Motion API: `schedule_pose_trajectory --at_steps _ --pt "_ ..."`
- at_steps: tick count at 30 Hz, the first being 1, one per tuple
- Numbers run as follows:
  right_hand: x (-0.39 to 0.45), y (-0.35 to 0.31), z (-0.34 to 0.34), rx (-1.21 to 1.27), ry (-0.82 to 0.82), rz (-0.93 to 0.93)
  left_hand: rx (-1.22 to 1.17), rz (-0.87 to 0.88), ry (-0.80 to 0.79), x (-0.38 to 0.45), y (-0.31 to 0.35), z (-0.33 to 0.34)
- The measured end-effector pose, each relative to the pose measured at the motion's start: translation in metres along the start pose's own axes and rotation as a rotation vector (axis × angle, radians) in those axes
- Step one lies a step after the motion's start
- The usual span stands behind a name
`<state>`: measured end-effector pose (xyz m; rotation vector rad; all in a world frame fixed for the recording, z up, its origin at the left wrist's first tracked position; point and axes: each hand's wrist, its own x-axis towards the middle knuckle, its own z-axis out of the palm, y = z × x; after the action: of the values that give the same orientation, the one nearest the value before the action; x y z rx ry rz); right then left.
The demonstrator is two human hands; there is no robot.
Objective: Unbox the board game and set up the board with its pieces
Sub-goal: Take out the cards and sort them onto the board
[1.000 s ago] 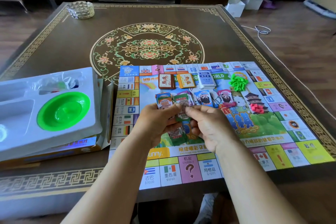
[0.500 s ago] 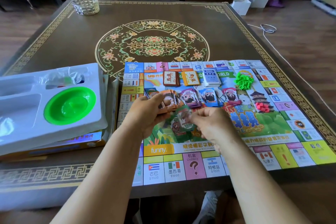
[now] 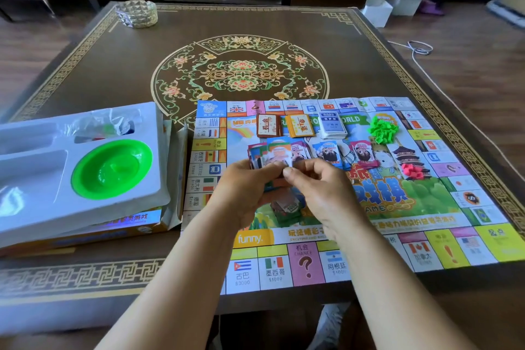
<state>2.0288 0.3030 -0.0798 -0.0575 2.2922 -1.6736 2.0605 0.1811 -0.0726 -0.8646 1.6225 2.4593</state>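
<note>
Sorting play money now: left hand (image 3: 250,182) gripping a fanned wad of notes (image 3: 272,155), right hand (image 3: 318,187) pinching the top one, both together over the board (image 3: 468,202) on the desk (image 3: 113,65). Next, probably dropping that note onto its matching pile (image 3: 329,152) in the row

Colourful game board (image 3: 426,207) lies flat, card decks (image 3: 301,125), banknote piles (image 3: 329,152), green houses (image 3: 383,128) on it

hands (image 3: 284,182) rejoined, lifting orange note (image 3: 279,155)
</note>
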Motion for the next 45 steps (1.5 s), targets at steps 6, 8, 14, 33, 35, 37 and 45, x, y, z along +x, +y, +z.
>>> schedule_pose_trajectory --at_steps 6,8,14,33,35,37,45 --pt "0.004 0.002 -0.004 0.089 0.048 0.052 -0.014 -0.032 -0.053 -0.001 -0.002 0.003" --pt "0.005 0.002 -0.005 0.087 0.043 0.074 -0.004 -0.048 -0.042 0.000 -0.001 0.004" --pt "0.003 0.002 -0.006 0.076 0.047 0.093 0.045 -0.031 0.074 0.003 -0.004 0.004" --pt "0.035 -0.014 0.007 -0.230 0.135 0.032 -0.104 0.037 0.345 0.011 0.005 -0.017" --pt "0.045 -0.015 0.019 -0.314 0.115 0.036 -0.111 0.054 0.354 0.012 0.006 -0.020" --pt "0.053 -0.016 0.028 -0.388 0.116 0.053 -0.115 0.064 0.340 0.011 0.007 -0.021" --pt "0.053 -0.024 0.034 -0.479 0.109 0.029 -0.125 0.076 0.287 0.008 0.010 -0.023"
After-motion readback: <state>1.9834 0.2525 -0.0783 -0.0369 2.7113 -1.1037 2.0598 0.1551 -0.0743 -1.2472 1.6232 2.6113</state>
